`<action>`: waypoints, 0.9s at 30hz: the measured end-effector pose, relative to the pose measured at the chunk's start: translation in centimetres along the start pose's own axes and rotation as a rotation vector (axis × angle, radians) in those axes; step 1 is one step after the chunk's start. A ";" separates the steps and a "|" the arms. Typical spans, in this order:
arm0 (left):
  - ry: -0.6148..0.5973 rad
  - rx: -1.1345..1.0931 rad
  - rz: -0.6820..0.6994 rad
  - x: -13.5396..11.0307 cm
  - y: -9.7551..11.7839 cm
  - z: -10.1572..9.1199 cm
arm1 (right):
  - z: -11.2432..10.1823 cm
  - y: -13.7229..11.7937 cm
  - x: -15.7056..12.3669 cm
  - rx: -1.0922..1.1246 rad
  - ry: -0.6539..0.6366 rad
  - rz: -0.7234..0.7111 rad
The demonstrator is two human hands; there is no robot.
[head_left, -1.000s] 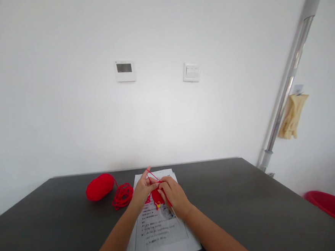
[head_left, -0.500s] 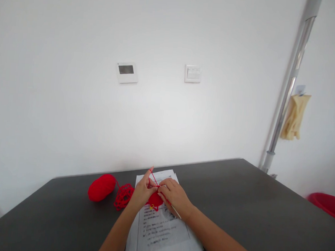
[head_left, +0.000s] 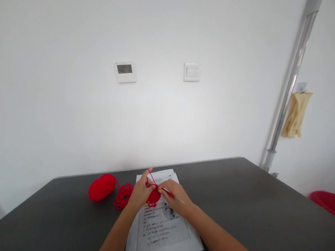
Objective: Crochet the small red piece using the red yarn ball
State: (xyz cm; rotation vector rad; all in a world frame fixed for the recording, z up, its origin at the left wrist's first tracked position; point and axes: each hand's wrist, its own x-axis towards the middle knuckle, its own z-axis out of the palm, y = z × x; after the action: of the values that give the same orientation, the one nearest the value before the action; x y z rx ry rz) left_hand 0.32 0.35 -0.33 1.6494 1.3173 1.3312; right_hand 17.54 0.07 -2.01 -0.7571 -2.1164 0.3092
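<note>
Red yarn piece (head_left: 154, 195) in both hands, over the far half of some printed sheets (head_left: 162, 238)
Left hand (head_left: 141, 192) is pinching the piece, with a red strand (head_left: 152, 177) running up to its raised finger; right hand (head_left: 176, 195) has a slim hook (head_left: 177, 198) gripped, tip end at the piece; yellow marker (head_left: 147, 203) on the near-left edge; loose yarn (head_left: 123, 196) then the yarn ball (head_left: 102, 188) sit off to the left on the dark table (head_left: 236, 210)

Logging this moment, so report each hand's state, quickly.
Left hand: closed, pinching the red yarn piece, a strand running over a raised finger.
Right hand: closed, holding a thin tool.
</note>
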 end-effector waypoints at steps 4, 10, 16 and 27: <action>0.015 -0.056 -0.010 0.0 0.2 0.4 | -0.3 0.6 0.3 0.118 0.031 0.129; -0.002 -0.180 -0.060 0.1 0.0 0.8 | -1.8 0.5 0.4 0.293 -0.043 0.144; -0.110 -0.368 -0.169 0.1 0.0 0.4 | -2.6 0.7 0.6 0.542 -0.021 0.260; -0.228 -0.805 -0.295 -0.5 1.1 0.4 | -2.5 1.3 0.9 1.151 0.032 0.430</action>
State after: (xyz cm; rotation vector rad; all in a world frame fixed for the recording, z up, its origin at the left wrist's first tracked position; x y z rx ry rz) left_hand 1.09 -0.40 0.39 0.9665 0.7011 1.2168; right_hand 19.65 1.52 -0.53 -0.4630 -1.3485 1.5460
